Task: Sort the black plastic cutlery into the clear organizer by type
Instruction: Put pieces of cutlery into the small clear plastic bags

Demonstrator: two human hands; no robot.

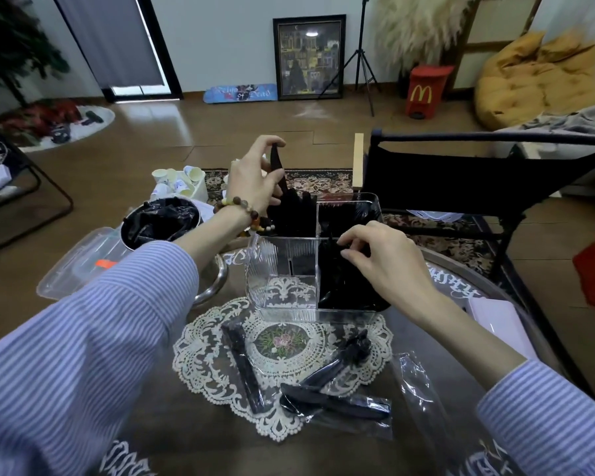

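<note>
At centre frame I see my left hand (pixel 255 180) pinching one black utensil (pixel 278 166) above the clear organizer (pixel 289 280), over its far-left section of upright cutlery. My right hand (pixel 375 255) pinches pieces in the near-right section. More wrapped cutlery (pixel 337 400) lies lower centre on a lace doily (pixel 220 338). I judge a careless drop could mix types.
</note>
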